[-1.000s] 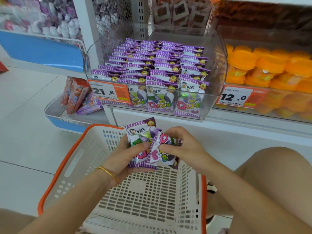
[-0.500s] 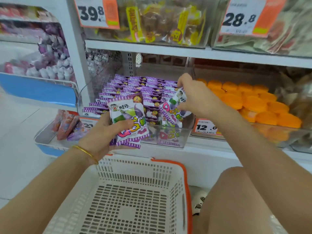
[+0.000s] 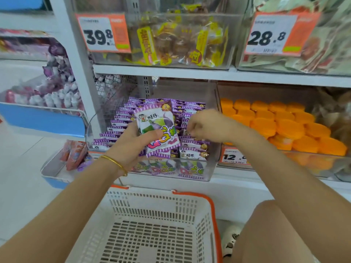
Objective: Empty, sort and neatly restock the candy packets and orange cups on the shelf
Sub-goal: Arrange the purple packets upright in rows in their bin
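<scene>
Head view: left hand grip holds candy packet, long axis upright; right hand grip unclear

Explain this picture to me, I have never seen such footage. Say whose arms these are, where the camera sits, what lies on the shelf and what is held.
There is no machine here. A person works with bare hands, and a single camera worn on the head looks forward and down, so both arms enter from below. The left hand grips purple candy packets, with the thumb across the front one. The right hand reaches over the clear bin, where shelved packets of the same kind stand in rows. Its fingers curl downward, and I cannot tell whether they hold anything. In the next bin sit the orange cups. Below the arms is a white basket with an orange rim.
</scene>
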Demonstrator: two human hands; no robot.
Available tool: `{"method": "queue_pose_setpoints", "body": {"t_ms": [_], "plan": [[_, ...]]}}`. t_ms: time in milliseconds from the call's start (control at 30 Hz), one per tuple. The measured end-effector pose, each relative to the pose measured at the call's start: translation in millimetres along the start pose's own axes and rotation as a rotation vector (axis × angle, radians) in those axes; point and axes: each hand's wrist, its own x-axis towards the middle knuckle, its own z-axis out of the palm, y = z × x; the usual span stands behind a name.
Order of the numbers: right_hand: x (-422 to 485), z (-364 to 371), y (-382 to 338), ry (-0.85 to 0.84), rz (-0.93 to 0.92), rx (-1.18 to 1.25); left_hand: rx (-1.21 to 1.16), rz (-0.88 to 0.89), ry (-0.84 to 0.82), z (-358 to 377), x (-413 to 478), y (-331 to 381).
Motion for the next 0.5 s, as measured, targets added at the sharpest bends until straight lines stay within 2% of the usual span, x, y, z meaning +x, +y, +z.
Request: {"method": "queue_pose_setpoints", "body": {"t_ms": [67,100,133,167,233,300,500], "plan": [[-12.0,-20.4,4.9,0.226,0.023,0.476,0.130,0.041,-0.044,3.7,5.8,-0.2],[-18.3,-26.4,4.7,0.223,-0.023,0.705,0.213,0.064,-0.088,6.7,7.4,0.6],[-23.8,-29.9,2.5,0.158,-0.081,0.832,0.299,0.089,-0.132,10.7,8.7,1.5],[-26.4,-29.9,1.5,0.076,-0.129,0.827,0.372,0.116,-0.176,16.0,9.3,3.1],[-25.8,-26.2,2.6,-0.063,-0.166,0.608,0.464,0.166,-0.257,26.0,11.9,4.2],[-23.1,-24.2,8.2,-0.105,-0.155,0.437,0.512,0.207,-0.303,34.4,13.5,4.5],[-26.2,-18.6,19.0,-0.077,-0.070,0.569,0.514,0.276,-0.342,44.3,21.4,-1.7]]}}
